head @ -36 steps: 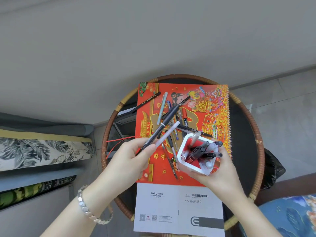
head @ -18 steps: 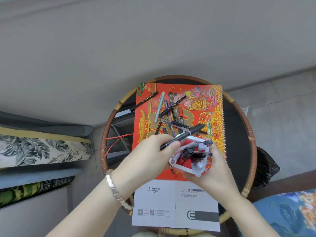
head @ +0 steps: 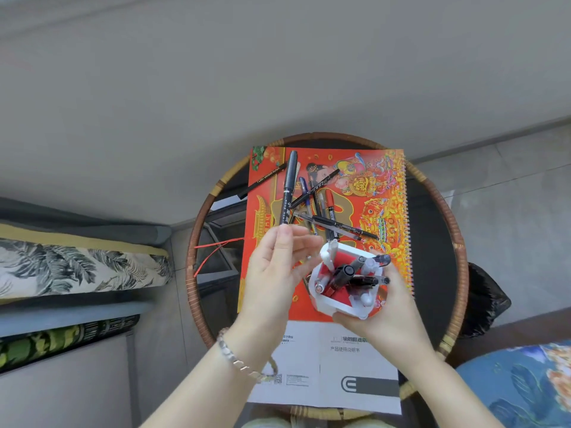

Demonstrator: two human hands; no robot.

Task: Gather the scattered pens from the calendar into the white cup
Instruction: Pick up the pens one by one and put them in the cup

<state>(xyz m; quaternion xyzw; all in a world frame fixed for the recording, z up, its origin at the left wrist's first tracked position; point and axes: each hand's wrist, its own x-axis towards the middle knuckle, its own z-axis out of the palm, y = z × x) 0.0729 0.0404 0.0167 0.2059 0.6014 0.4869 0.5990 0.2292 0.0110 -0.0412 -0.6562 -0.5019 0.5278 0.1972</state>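
Observation:
A red and gold calendar [head: 383,193] lies on a round table. Several pens [head: 327,211] are scattered across its upper middle, and one thin black pen [head: 262,180] hangs over its left edge. My right hand [head: 386,316] holds the white cup [head: 343,304] tilted over the calendar's lower part; several pens stick out of it. My left hand [head: 275,273] pinches a black pen [head: 288,188] by its lower end, pointing it up and away, just left of the cup.
The round table has a rattan rim [head: 193,242] and a dark glass top. A white booklet [head: 327,366] lies under my wrists. A leaf-print cushion [head: 77,267] sits at left, a blue floral cushion [head: 519,381] at lower right, a black bag [head: 485,301] at right.
My left hand dropped one of its two pens at the cup, then swung the remaining black pen from lying across the cup to pointing up and away. The cup stays in my right hand.

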